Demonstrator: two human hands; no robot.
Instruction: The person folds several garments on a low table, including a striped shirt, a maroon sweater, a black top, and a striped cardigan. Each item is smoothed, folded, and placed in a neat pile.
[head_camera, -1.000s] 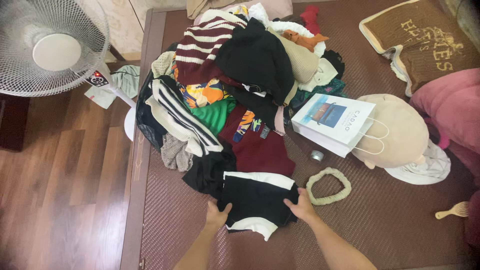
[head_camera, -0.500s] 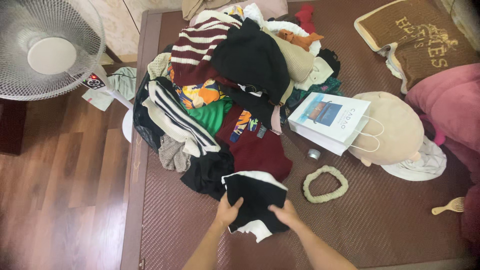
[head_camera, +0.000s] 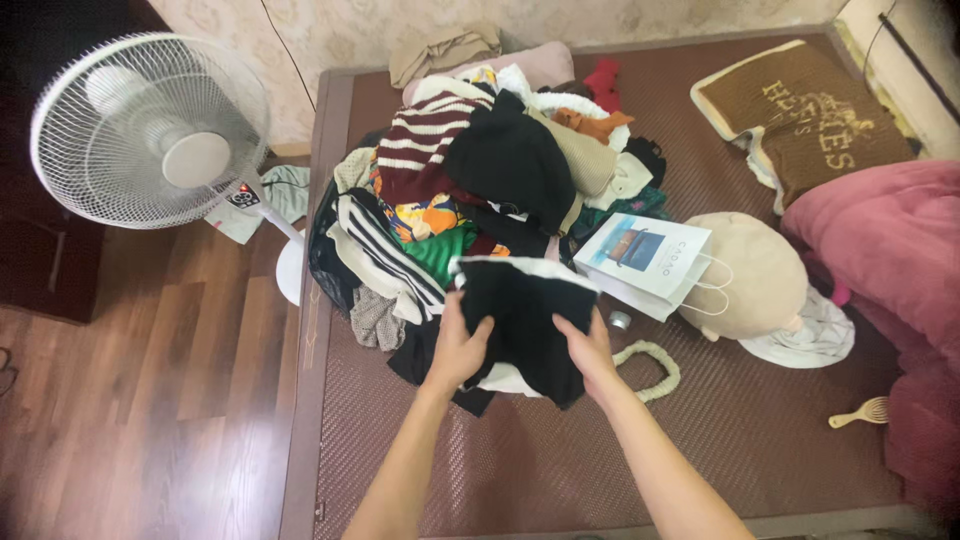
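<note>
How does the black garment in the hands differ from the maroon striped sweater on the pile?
The black garment is plain black with white edging; the maroon striped sweater has maroon and white bands. The black garment is lifted in front of the pile, held by the left hand and right hand; the sweater lies untouched on top, near the far end. The black garment looks folded; the sweater lies rumpled. Both are clothes.

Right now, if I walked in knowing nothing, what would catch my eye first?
Probably the big heap of mixed clothes piled on the brown woven mat, centre top. In front of it, the left hand and right hand hold up a folded black garment with white trim. A white standing fan stands at left.
</note>
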